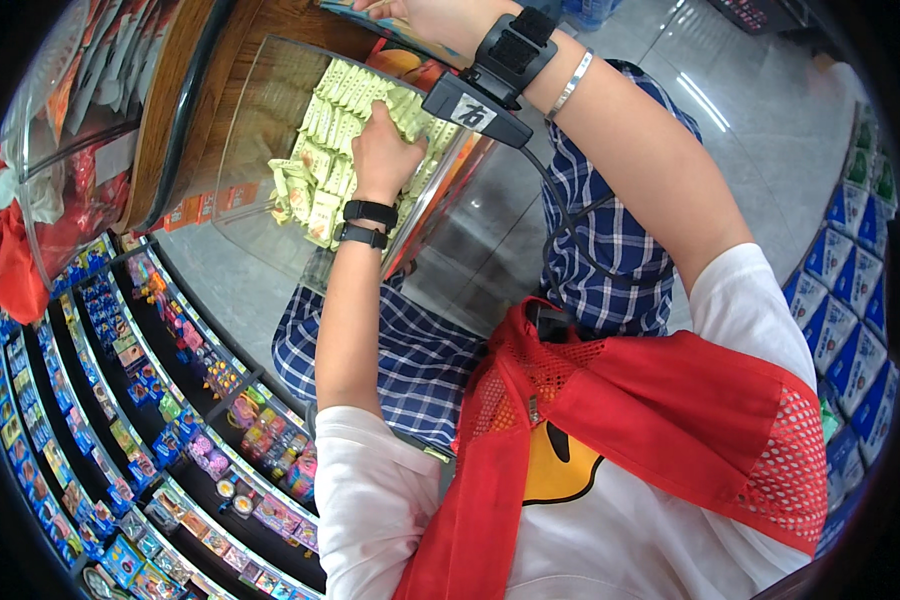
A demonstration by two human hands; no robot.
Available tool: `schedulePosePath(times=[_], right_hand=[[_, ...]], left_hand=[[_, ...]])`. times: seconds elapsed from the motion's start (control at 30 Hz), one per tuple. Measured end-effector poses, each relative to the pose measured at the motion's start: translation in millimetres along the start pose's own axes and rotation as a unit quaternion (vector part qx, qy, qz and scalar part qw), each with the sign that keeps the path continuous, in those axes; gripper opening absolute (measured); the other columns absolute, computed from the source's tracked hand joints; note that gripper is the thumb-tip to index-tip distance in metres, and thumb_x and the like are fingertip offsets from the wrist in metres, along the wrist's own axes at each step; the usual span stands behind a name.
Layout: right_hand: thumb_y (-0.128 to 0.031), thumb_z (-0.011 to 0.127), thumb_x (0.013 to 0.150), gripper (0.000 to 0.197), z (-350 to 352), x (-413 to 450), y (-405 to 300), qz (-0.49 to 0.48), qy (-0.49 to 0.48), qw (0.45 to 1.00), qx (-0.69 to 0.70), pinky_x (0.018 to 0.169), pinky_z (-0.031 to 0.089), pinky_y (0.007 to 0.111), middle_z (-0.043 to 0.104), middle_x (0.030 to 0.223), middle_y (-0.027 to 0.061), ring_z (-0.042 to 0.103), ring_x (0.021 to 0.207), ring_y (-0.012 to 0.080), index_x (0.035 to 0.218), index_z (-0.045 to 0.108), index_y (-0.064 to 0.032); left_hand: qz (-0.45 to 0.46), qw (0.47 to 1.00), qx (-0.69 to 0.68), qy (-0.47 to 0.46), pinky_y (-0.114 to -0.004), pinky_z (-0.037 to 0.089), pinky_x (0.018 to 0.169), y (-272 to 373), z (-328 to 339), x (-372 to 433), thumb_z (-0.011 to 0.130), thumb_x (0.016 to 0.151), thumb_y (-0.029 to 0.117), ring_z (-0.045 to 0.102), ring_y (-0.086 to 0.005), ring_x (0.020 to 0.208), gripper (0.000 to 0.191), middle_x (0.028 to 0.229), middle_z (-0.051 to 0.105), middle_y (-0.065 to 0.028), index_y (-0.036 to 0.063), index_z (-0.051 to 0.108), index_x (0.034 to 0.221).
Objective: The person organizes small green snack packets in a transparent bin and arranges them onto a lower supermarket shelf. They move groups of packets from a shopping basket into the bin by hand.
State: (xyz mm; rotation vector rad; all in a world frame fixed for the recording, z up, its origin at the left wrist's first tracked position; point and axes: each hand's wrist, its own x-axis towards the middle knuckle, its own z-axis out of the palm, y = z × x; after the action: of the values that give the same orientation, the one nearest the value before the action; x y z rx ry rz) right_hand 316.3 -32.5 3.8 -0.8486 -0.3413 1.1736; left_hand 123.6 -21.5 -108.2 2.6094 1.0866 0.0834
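Note:
A clear plastic bin stands before me, holding rows of small pale green wrapped packets. My left hand reaches into it and rests on the packets; its fingertips are partly hidden among them, so a grip cannot be made out. At the top edge of the picture is my right hand, largely cut off, beside a printed blue-green panel at the bin's far side. What it touches is not visible. A black device with a cable is strapped to the right wrist; dark bands circle the left.
Curved-looking shelves of small packaged goods fill the lower left. A wooden counter edge and clear containers with red packages are at upper left. Blue-and-white packs are stacked at right. A cable hangs by my leg.

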Motion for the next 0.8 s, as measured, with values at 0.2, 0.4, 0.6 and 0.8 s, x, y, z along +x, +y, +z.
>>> schedulePosePath(times=[0.2,0.4,0.6,0.8], right_hand=[[-0.049,0.017,0.092,0.065,-1,-1,2,-0.002,0.008,1.000,-0.025,0.043,0.040,0.025,0.056,0.058,0.0064,0.049,0.046,0.0153,0.071,0.057,-0.0022],[-0.047,0.021,0.091,0.061,0,-3,2,0.010,0.009,1.000,-0.024,0.043,0.041,0.026,0.057,0.059,0.0074,0.050,0.046,0.0154,0.071,0.058,-0.0025],[-0.049,0.020,0.091,0.063,-1,-8,1,0.003,-0.004,0.999,-0.039,0.043,0.040,0.025,0.057,0.059,0.0063,0.050,0.047,0.0145,0.071,0.058,-0.0030],[-0.051,0.019,0.090,0.064,-5,-7,-3,0.014,0.001,0.999,-0.045,0.045,0.039,0.025,0.057,0.060,0.0059,0.049,0.047,0.0139,0.071,0.058,-0.0039]], left_hand=[[-0.069,0.984,0.125,-0.108,-0.042,0.041,0.082,16,0,14,0.070,0.065,0.026,0.059,-0.0312,0.092,0.051,0.096,0.059,-0.0203,0.0021,0.043,0.101],[-0.102,0.964,0.224,-0.098,-0.040,0.035,0.091,27,20,18,0.068,0.065,0.037,0.050,-0.0302,0.103,0.059,0.108,0.054,-0.0136,0.0017,0.044,0.105],[-0.059,0.974,0.204,-0.079,-0.042,0.033,0.091,21,14,0,0.072,0.063,0.042,0.039,-0.0288,0.112,0.071,0.115,0.046,-0.0142,0.0025,0.040,0.113],[0.006,0.957,0.288,-0.017,-0.038,0.038,0.082,30,7,2,0.073,0.063,0.047,0.045,-0.0258,0.099,0.063,0.108,0.046,-0.0104,0.0038,0.049,0.102]])
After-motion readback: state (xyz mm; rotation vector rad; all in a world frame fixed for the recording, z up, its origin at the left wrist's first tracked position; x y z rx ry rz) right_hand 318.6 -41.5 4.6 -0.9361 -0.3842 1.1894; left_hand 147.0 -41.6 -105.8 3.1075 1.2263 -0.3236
